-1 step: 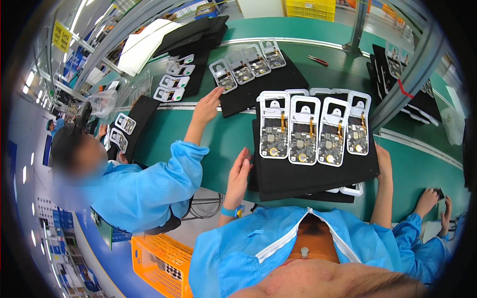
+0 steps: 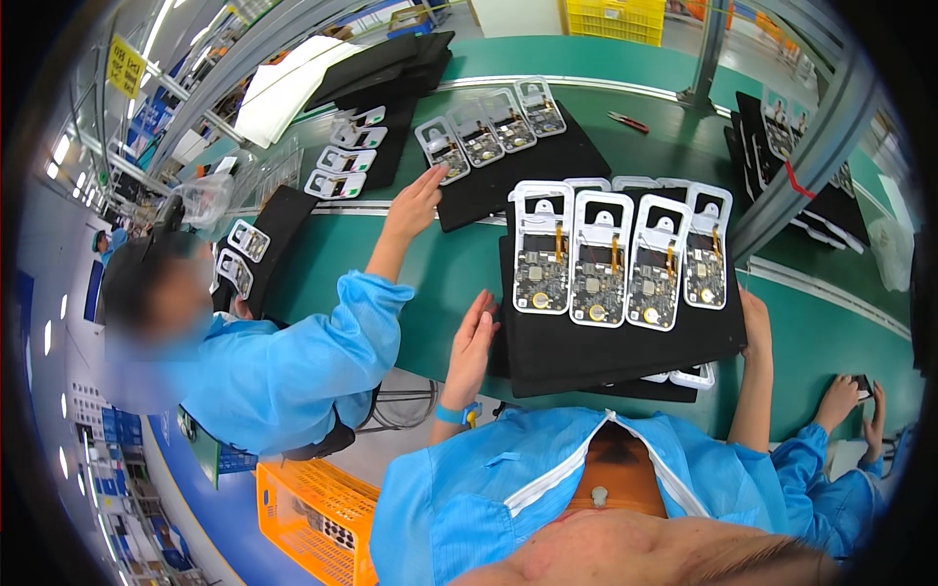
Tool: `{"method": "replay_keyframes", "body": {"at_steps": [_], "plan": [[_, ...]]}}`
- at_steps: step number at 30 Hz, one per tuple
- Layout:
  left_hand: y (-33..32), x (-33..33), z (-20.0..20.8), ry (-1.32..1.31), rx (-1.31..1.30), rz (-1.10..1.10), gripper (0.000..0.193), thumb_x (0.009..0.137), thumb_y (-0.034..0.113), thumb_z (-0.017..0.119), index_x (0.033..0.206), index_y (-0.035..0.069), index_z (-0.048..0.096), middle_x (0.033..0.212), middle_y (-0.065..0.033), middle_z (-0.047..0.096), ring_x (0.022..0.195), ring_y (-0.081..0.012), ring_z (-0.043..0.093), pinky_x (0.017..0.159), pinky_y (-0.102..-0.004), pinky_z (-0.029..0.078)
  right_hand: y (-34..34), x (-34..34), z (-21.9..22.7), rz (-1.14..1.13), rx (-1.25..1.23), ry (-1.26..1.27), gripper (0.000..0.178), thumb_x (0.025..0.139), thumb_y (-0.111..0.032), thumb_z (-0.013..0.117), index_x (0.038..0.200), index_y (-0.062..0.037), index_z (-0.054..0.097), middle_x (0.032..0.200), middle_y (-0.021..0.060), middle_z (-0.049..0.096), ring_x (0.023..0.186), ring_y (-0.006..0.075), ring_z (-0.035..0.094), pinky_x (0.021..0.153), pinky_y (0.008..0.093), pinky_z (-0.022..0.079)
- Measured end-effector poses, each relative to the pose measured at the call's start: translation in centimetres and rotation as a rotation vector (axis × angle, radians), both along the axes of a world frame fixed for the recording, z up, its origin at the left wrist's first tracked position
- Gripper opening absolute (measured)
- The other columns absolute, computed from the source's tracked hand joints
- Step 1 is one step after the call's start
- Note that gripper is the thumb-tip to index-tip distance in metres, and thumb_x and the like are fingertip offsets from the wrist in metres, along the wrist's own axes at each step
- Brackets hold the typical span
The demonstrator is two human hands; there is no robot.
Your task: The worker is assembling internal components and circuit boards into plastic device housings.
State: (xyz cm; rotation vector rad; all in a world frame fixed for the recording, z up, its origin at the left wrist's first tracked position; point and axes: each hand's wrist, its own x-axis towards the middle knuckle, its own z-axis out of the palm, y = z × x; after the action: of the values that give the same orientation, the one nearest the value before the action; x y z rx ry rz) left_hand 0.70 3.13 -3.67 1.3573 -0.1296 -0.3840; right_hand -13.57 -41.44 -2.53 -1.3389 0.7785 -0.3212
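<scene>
A stack of black foam mats [image 2: 625, 356] lies in front of me. On it stand several white device housings [image 2: 542, 244] with dark circuit boards, orange ribbon strips and round yellow-gold parts. More housings show behind the front row and under the top mat at its near edge. My left hand [image 2: 473, 344] is beside the left edge of the stack, fingers stretched and apart, nothing in it. My right hand [image 2: 755, 324] lies along the right edge, fingers stretched against the mat's side; part of it is hidden there.
At left, a person in blue [image 2: 283, 352] reaches to housings on another black mat [image 2: 576, 156]. Red-handled pliers [image 2: 628, 122] lie on the green table [image 2: 430, 283]. A metal post [image 2: 821, 146] rises at right. An orange crate [image 2: 318, 523] stands lower left. Another person's hands [image 2: 850, 400] are at far right.
The whole picture has shifted very slightly. My hands and the stack keep their places.
</scene>
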Motion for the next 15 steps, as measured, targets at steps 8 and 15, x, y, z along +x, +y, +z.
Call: {"method": "replay_keyframes", "body": {"at_steps": [8, 15], "plan": [[-0.9, 3.2, 0.2, 0.053, -0.024, 0.057, 0.054, 0.104, 0.027, 0.042, 0.149, 0.001, 0.027, 0.153, -0.0166, 0.031, 0.140, -0.0252, 0.032, 0.111, -0.0355, 0.031, -1.6, -0.3, -2.1, 0.033, 0.044, 0.004, 0.030, 0.100, -0.024, 0.050, 0.104, 0.0017, 0.065, 0.092, 0.0079, 0.070, 0.074, 0.0118, 0.066, 0.065, 0.0241, 0.052], [-0.8, 10.8, -2.2, -0.114, 0.115, 0.233, 0.055, 0.100, 0.019, 0.049, 0.147, -0.001, 0.029, 0.152, -0.0175, 0.031, 0.141, -0.0269, 0.030, 0.113, -0.0355, 0.029, -2.4, -0.6, -3.1, 0.046, 0.094, -0.044, 0.026, 0.099, -0.020, 0.051, 0.107, 0.0020, 0.064, 0.093, 0.0089, 0.070, 0.076, 0.0131, 0.067, 0.066, 0.0243, 0.054]]}}
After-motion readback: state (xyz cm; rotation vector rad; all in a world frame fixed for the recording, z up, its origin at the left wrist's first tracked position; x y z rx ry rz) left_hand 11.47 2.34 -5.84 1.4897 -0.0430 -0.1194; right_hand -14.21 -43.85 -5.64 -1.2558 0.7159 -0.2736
